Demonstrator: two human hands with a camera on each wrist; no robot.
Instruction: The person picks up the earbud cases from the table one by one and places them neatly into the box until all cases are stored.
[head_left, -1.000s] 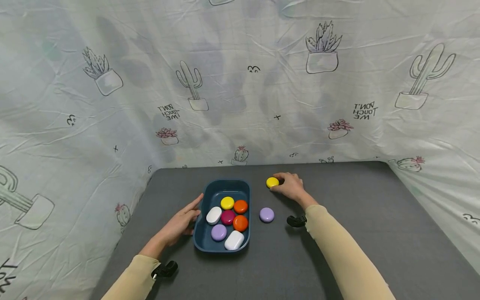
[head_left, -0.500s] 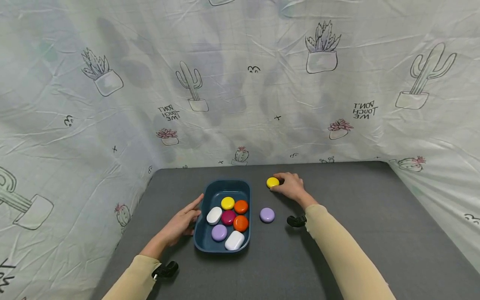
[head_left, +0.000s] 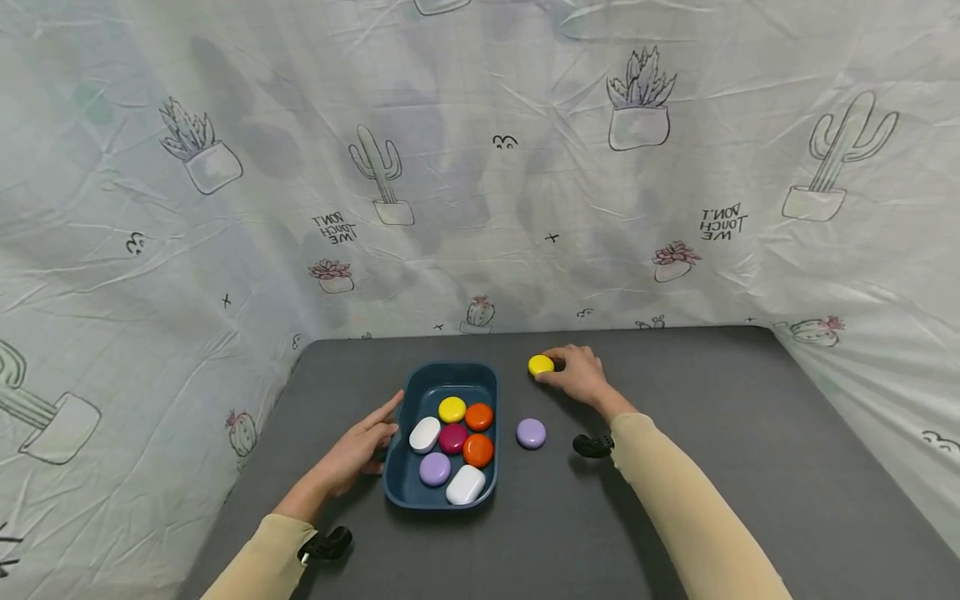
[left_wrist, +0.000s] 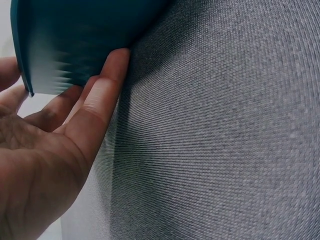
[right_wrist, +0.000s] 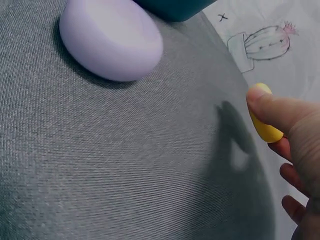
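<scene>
A dark blue rectangular tray stands on the table left of centre. It holds several smooth pebble-like pieces, among them a yellow one, a crimson one and a lilac one. My left hand touches the tray's left side with extended fingers, some at the rim and some along the outer wall. Beyond the tray's far right corner, my right hand pinches a yellow disc between thumb and fingers. A lilac disc lies on the table between tray and right forearm.
The grey cloth-topped table ends at a white cactus-print curtain behind and at both sides. Black wrist devices sit on the left wrist and right wrist.
The head view has shifted very slightly. Both hands, the tray and the discs keep their places relative to one another.
</scene>
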